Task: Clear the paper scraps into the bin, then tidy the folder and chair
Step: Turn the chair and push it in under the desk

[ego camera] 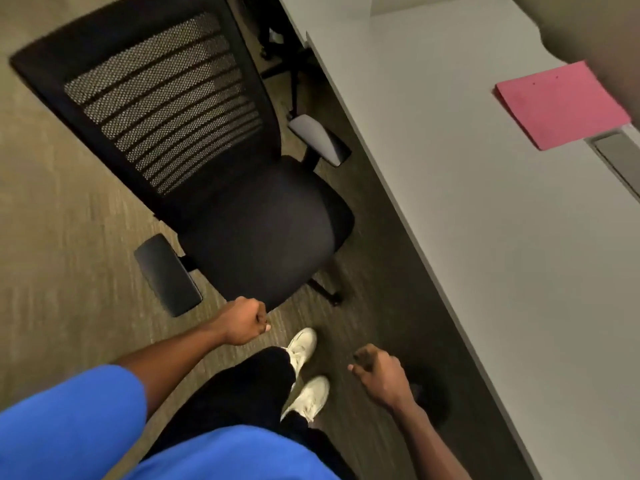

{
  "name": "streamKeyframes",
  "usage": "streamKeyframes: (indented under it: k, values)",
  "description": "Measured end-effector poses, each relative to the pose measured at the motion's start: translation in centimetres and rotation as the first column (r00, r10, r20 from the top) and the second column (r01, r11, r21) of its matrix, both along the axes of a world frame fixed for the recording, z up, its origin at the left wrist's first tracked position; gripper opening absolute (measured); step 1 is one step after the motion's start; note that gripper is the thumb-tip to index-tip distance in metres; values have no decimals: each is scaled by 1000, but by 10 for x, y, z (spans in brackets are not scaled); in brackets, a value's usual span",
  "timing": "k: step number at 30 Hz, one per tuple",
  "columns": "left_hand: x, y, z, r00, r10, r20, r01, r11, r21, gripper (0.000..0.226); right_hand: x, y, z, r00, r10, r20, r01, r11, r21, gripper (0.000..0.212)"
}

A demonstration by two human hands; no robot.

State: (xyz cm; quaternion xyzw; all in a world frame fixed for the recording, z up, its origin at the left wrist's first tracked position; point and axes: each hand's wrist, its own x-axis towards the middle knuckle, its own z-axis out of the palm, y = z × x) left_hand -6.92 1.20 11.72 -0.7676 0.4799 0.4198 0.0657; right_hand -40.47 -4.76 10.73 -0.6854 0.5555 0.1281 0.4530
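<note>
A black office chair (263, 230) with a mesh back stands on the carpet beside the desk, its seat facing me. A pink folder (562, 105) lies flat on the grey desk (502, 254) near its far edge. My left hand (244, 320) is curled into a fist at the front edge of the chair seat; whether it touches the seat is unclear. My right hand (379, 372) hangs over the floor with fingers curled and nothing in it. No paper scraps or bin are in view.
The chair's two armrests (168, 275) stick out at either side. Another chair's base (291, 60) shows under the desk at the top. My white shoes (306, 372) stand on the carpet between chair and desk. A grey cable hatch (620, 157) sits in the desk.
</note>
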Motion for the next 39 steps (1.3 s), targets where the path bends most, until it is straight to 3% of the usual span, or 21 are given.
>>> streamKeyframes:
  k: [7, 15, 22, 28, 32, 34, 39]
  values:
    - [38, 73, 2, 991, 133, 22, -133, 991, 10, 23, 44, 45, -5, 995, 99, -28, -99, 995, 3, 36]
    - [118, 121, 13, 986, 158, 58, -156, 987, -43, 19, 139, 73, -9, 986, 166, -2, -166, 986, -13, 32]
    - [244, 112, 23, 983, 174, 61, -160, 968, -192, 22, 261, 88, -21, 984, 177, 25, -175, 983, -63, 42]
    - [372, 82, 42, 985, 143, 101, -104, 943, -315, 22, 386, 105, -29, 997, 24, 80, -11, 986, -166, 59]
    - [440, 52, 59, 987, 149, 61, -113, 912, -394, 25, 451, 112, -36, 999, 11, 43, 2, 959, -284, 71]
    - [463, 31, 72, 980, 196, 28, -164, 884, -437, 34, 473, 114, -40, 999, 38, -27, -45, 941, -336, 77]
    - [491, -24, 105, 948, 282, -150, -318, 799, -510, 93, 507, 114, -47, 977, 100, -187, -169, 898, -406, 78]
